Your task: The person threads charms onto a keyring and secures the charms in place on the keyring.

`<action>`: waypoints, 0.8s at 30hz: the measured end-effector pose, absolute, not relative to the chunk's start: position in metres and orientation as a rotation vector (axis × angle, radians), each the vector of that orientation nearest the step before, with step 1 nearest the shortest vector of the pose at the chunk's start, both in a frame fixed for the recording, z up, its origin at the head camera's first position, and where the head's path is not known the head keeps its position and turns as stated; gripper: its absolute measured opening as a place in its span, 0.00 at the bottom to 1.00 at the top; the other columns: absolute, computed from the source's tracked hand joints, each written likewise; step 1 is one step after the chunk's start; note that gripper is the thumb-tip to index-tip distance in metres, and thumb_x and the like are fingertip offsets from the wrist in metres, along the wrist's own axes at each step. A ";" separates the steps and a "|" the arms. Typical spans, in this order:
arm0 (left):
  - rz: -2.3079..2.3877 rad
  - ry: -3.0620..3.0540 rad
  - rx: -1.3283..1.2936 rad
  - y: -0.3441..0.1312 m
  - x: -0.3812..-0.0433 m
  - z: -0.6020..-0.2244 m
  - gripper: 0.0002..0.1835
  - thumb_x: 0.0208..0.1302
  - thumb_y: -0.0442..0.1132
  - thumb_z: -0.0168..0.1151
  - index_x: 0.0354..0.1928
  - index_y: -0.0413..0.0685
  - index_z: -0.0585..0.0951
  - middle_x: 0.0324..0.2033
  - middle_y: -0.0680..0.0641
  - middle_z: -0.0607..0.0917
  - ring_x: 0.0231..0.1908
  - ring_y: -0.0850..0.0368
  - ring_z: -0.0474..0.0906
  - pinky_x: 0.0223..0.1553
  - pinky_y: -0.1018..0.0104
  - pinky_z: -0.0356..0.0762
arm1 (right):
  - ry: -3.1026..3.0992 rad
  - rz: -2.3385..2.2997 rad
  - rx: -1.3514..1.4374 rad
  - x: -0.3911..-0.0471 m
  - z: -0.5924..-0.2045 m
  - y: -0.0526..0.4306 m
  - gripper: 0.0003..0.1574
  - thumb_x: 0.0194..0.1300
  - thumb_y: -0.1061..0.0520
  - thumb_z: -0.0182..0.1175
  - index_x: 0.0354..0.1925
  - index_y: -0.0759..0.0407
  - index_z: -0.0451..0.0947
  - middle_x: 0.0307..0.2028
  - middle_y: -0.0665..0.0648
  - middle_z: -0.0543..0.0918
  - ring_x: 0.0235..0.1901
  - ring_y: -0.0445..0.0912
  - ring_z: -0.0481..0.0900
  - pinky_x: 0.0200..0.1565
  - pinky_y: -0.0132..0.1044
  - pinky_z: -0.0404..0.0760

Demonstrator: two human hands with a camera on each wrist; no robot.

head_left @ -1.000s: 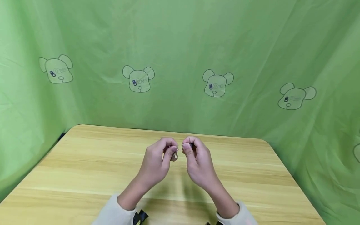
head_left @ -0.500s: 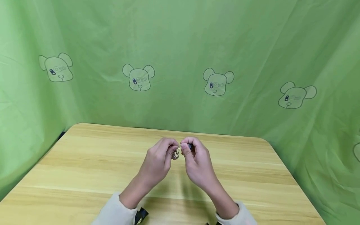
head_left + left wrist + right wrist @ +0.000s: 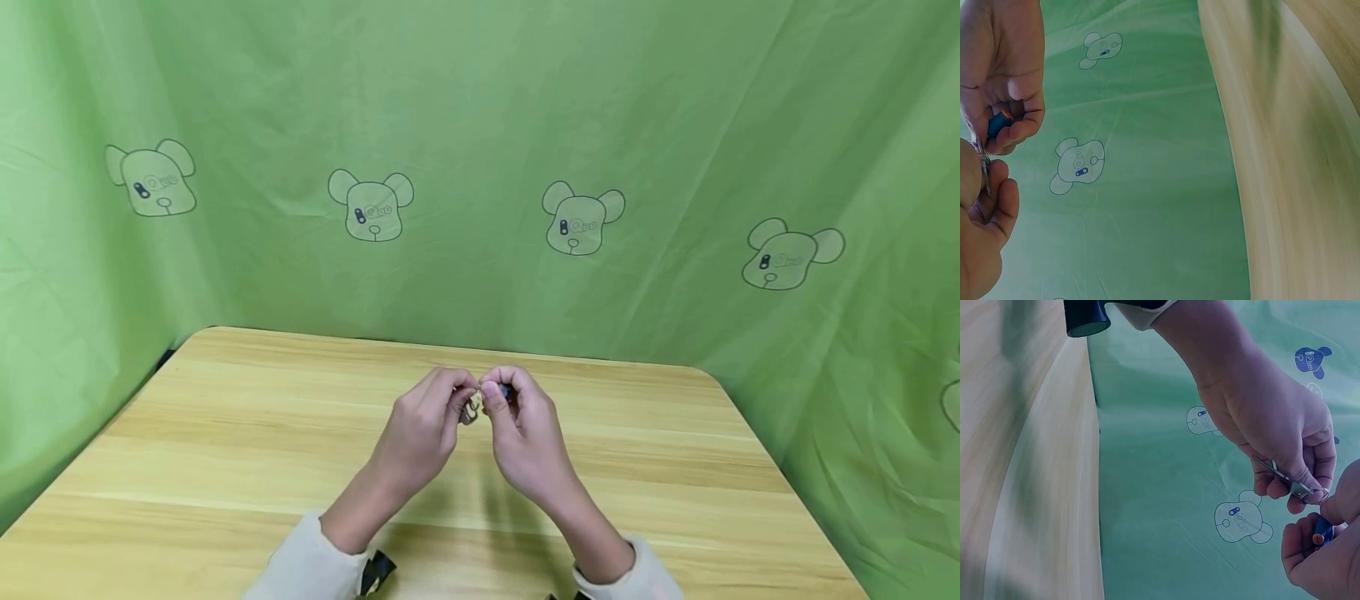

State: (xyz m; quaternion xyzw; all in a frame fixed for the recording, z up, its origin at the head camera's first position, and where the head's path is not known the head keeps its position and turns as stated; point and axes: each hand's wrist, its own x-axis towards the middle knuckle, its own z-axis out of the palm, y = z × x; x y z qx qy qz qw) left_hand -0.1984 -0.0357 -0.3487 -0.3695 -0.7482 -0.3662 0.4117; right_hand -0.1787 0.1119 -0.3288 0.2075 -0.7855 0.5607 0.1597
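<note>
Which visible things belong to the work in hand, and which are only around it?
Work:
small metal piece in the left grip
blue-and-orange piece in the right grip

Only around:
wooden table
printed green cloth
black wrist gear

The left hand point(image 3: 416, 429) hides part of the metal piece point(image 3: 1299, 489); the right hand point(image 3: 528, 433) covers much of the blue object point(image 3: 999, 125); whether the two pieces join is too small to make out; the left wrist view's edge crops the left hand, the right wrist view's the right; the head view's bottom cuts off sleeves point(image 3: 311, 562) and table point(image 3: 225, 450).
</note>
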 end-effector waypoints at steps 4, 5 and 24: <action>-0.878 -1.890 -0.920 -0.037 -0.199 -0.348 0.02 0.66 0.27 0.55 0.38 0.38 0.75 0.29 0.48 0.78 0.27 0.62 0.75 0.31 0.83 0.74 | -2.252 1.619 0.593 -0.178 -0.329 0.112 0.08 0.71 0.58 0.50 0.42 0.61 0.71 0.33 0.62 0.74 0.32 0.53 0.72 0.32 0.32 0.76; -0.869 -1.891 -0.918 -0.037 -0.199 -0.348 0.02 0.66 0.27 0.55 0.38 0.38 0.75 0.29 0.48 0.78 0.27 0.62 0.75 0.31 0.83 0.74 | -2.255 1.619 0.591 -0.178 -0.329 0.112 0.07 0.71 0.58 0.50 0.42 0.61 0.71 0.33 0.62 0.74 0.32 0.53 0.72 0.32 0.32 0.76; -0.850 -1.904 -0.896 -0.041 -0.202 -0.349 0.02 0.68 0.29 0.53 0.39 0.39 0.76 0.31 0.48 0.79 0.28 0.62 0.76 0.31 0.82 0.75 | -2.279 1.542 0.583 -0.164 -0.310 0.103 0.04 0.70 0.67 0.49 0.41 0.69 0.71 0.31 0.64 0.74 0.28 0.46 0.69 0.29 0.30 0.71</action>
